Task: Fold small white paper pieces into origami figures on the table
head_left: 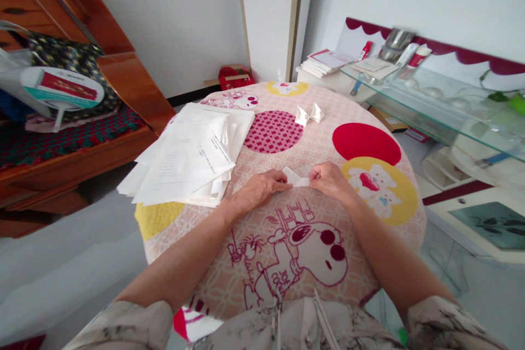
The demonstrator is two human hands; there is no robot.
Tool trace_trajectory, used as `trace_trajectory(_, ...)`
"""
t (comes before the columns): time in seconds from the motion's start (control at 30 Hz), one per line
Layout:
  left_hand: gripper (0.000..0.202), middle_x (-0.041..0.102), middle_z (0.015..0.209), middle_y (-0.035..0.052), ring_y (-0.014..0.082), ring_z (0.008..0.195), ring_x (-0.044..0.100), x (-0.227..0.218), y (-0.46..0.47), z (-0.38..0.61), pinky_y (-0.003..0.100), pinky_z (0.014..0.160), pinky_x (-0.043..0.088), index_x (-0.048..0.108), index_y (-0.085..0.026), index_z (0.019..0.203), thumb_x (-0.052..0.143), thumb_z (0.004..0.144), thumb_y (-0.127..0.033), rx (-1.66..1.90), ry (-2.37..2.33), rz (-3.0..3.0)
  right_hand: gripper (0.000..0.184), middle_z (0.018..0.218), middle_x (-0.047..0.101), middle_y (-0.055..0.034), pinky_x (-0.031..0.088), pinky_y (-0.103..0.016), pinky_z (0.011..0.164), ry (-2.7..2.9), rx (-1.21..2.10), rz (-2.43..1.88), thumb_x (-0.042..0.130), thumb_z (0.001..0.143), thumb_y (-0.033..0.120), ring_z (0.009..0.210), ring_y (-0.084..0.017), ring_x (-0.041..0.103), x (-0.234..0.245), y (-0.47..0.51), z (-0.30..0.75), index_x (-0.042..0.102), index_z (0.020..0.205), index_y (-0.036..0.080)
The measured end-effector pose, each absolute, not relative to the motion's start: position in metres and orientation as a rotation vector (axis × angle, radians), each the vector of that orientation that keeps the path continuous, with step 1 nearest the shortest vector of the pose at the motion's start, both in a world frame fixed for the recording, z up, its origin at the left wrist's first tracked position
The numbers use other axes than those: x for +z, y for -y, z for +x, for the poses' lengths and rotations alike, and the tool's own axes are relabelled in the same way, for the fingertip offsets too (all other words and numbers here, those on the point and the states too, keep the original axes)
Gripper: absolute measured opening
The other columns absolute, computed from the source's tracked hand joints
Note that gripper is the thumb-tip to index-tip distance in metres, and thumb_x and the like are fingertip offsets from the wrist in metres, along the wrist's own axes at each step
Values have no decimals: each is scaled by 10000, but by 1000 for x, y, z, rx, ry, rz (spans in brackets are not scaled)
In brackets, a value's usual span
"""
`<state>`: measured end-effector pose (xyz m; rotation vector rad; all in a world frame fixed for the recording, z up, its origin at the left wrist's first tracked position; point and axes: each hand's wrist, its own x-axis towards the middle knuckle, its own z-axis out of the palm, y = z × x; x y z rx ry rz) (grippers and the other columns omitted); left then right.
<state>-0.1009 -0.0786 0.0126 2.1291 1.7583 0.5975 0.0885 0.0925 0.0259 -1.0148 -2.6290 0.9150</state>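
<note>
A small folded piece of white paper (296, 177) lies on the patterned tablecloth (262, 219), with a pointed top and a straight lower edge. My left hand (266, 185) grips its left end, fingers pressed together on the paper. At the other end my right hand (327, 178) pinches the paper between curled fingers and thumb. Two small folded paper shapes, one on the left (302, 116) and one on the right (316, 113), stand side by side farther back. To the left rests a loose stack of white sheets (184, 156), some with printed text.
A wooden bench (131, 85) with a bag and a round hand fan (61, 89) stands on the left. On the right, a glass shelf (443, 104) holds metal containers and other items. Papers (326, 61) are piled at the back right. A red item (235, 77) sits behind the table.
</note>
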Motion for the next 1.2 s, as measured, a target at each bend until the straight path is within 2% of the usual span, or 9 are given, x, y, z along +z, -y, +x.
trace_trajectory(0.1, 397, 696, 1230, 81, 194, 1043, 663, 14, 79, -100, 324, 946, 531, 759, -242, 1218, 450, 996, -129, 595, -1757, 2132, 104, 534, 620, 9, 375, -257, 537, 2516, 1049, -972, 629, 650, 98, 538, -144, 562, 25, -97, 93, 678, 602, 177)
trace_trajectory(0.23, 385, 708, 1183, 84, 210, 1044, 673, 9, 77, -98, 335, 929, 536, 784, -237, 1154, 483, 962, -91, 644, -1791, 2136, 115, 641, 680, -2, 407, -249, 561, 2360, 1175, -760, 609, 752, 165, 567, -136, 575, 20, -81, 80, 724, 757, 167)
trace_trajectory(0.43, 274, 739, 1055, 51, 195, 972, 692, 2, 70, -91, 322, 904, 548, 792, -215, 1000, 565, 906, -93, 825, -1933, 1983, 148, 674, 720, -21, 405, -255, 623, 2575, 982, -713, 637, 731, 61, 648, -146, 619, 14, -64, 56, 710, 663, 170)
trace_trajectory(0.53, 199, 727, 937, 41, 175, 864, 681, 4, 64, -86, 296, 833, 546, 764, -183, 907, 596, 860, -88, 884, -2078, 1791, 127, 671, 721, -14, 402, -252, 612, 2590, 995, -761, 669, 727, 68, 639, -146, 626, 15, -66, 56, 729, 691, 174)
trace_trajectory(0.7, 121, 682, 860, 34, 154, 740, 630, 9, 55, -75, 282, 733, 524, 735, -162, 881, 653, 802, -123, 882, -2227, 1612, 139, 680, 726, -18, 399, -254, 614, 2591, 969, -768, 670, 719, 53, 645, -147, 630, 15, -66, 57, 738, 705, 173)
trace_trajectory(0.9, 170, 658, 895, 40, 168, 762, 619, 9, 50, -70, 314, 771, 539, 723, -161, 889, 669, 736, -111, 910, -2298, 1557, 159, 700, 733, -26, 403, -256, 624, 2586, 947, -786, 659, 720, 40, 651, -152, 634, 11, -65, 56, 753, 734, 167)
trace_trajectory(1.2, 291, 687, 907, 22, 157, 765, 612, 1, 63, -91, 301, 776, 561, 737, -189, 917, 627, 679, -64, 930, -2205, 1602, 121, 642, 695, -6, 392, -260, 615, 2572, 993, -781, 679, 725, 64, 610, -139, 595, 14, -63, 58, 711, 683, 173)
